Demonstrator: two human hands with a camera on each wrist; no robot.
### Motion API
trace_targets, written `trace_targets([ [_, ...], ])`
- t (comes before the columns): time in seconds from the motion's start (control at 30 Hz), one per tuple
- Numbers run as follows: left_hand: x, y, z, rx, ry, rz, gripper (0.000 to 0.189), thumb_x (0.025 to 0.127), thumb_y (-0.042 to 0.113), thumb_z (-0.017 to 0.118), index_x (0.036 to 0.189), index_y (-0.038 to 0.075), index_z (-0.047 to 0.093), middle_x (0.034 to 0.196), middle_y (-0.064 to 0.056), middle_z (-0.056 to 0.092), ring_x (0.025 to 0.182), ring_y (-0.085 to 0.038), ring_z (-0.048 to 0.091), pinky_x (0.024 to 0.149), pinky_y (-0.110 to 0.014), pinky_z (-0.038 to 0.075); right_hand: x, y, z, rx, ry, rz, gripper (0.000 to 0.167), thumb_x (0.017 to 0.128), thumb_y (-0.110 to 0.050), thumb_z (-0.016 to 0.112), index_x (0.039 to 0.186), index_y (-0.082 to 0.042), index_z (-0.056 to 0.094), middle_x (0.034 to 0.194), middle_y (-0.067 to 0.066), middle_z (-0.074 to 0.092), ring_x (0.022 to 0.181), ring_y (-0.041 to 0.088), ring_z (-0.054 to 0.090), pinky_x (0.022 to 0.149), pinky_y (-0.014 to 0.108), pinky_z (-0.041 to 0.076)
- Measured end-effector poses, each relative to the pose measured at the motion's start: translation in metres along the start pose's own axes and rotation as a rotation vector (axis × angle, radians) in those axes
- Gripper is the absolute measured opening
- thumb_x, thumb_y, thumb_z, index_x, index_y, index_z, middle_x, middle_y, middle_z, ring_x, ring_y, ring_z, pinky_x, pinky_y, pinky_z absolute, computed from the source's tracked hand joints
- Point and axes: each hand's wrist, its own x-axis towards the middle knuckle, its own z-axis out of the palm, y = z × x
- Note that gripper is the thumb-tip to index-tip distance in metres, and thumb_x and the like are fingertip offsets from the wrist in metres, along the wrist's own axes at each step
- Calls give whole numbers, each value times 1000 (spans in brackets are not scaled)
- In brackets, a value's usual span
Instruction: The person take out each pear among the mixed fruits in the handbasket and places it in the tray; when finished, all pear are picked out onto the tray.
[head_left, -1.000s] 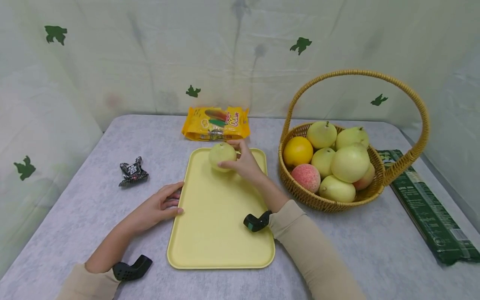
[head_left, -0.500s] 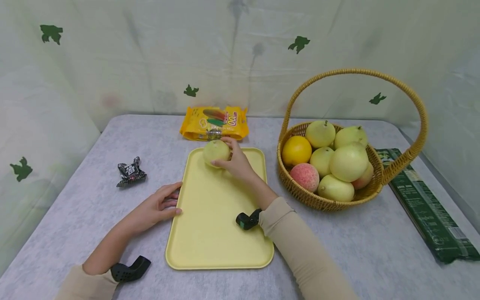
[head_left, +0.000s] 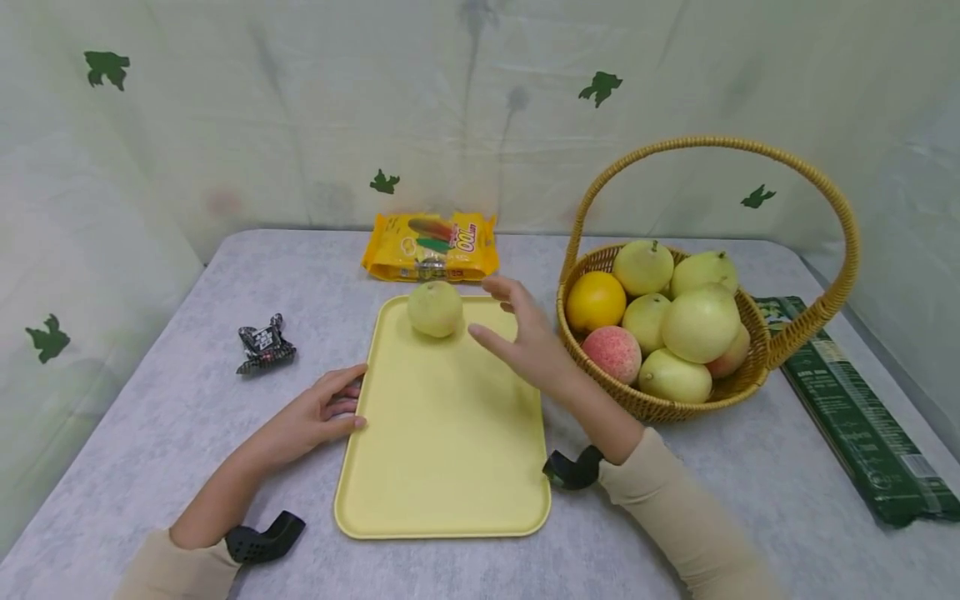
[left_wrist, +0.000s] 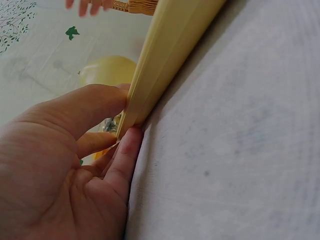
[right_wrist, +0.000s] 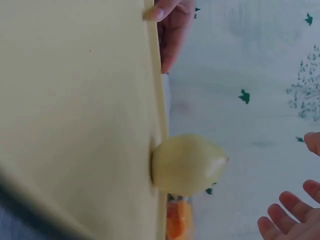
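A pale green pear (head_left: 435,309) stands by itself on the yellow tray (head_left: 442,450), near its far left corner. My right hand (head_left: 528,342) is to the right of the pear and apart from it, over the tray's far right part, with thumb and fingers spread and nothing between them. In the right wrist view its fingertips (right_wrist: 295,207) show at the right edge, away from the pear (right_wrist: 187,164). My left hand (head_left: 322,412) holds the tray's left edge, thumb on the rim and fingers along the outer side, as the left wrist view shows at the rim (left_wrist: 135,107).
Right of the tray stands a wicker basket (head_left: 600,390) with a tall handle, filled with several pears, an orange (head_left: 596,301) and peaches (head_left: 612,354). A yellow snack packet (head_left: 432,247) lies behind the tray, a small black wrapper (head_left: 266,344) to the left, a long green packet (head_left: 862,425) far right.
My right hand has let go of the pear and drawn back to the right, after shifting it slightly left on the tray. My left hand stays at the tray's edge.
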Motion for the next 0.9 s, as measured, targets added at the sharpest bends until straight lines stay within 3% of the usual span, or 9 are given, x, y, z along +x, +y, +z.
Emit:
trace_targets([
  [0.2, 0, 0, 0, -1, 2, 0, 74, 84, 12, 64, 142, 1, 19, 134, -20, 25, 115, -32, 35, 91, -17, 39, -32, -16, -43, -111, 108, -226, 52, 83, -10, 65, 128, -2, 41, 125, 10, 47, 114, 23, 43, 97, 35, 35],
  [0.33, 0, 0, 0, 0, 1, -5, 74, 84, 13, 64, 142, 2, 19, 135, -19, 24, 115, -31, 35, 91, -17, 39, -51, -17, -70, -180, 227, -346, 52, 84, -27, 64, 121, 3, 46, 119, 14, 50, 108, 25, 47, 94, 32, 37],
  [0.47, 0, 0, 0, 1, -1, -6, 74, 84, 13, 64, 142, 2, 19, 135, -19, 24, 115, -31, 35, 91, -17, 39, -64, -14, -91, -253, 366, -415, 64, 83, -44, 60, 115, 10, 48, 113, 20, 51, 105, 25, 47, 94, 29, 36],
  [0.7, 0, 0, 0, 12, 2, -6, 74, 84, 13, 64, 142, 1, 19, 132, -19, 27, 114, -31, 36, 90, -16, 39, -77, 4, -118, -357, 623, -397, 72, 78, -49, 63, 111, 13, 48, 111, 24, 51, 106, 26, 45, 94, 32, 34],
  [0.9, -1, 1, 0, 6, 5, -3, 74, 84, 11, 64, 141, 0, 19, 131, -20, 27, 114, -31, 36, 90, -17, 39, -85, 17, -131, -371, 724, -316, 76, 75, -50, 64, 114, 12, 46, 117, 18, 48, 109, 27, 41, 94, 33, 31],
])
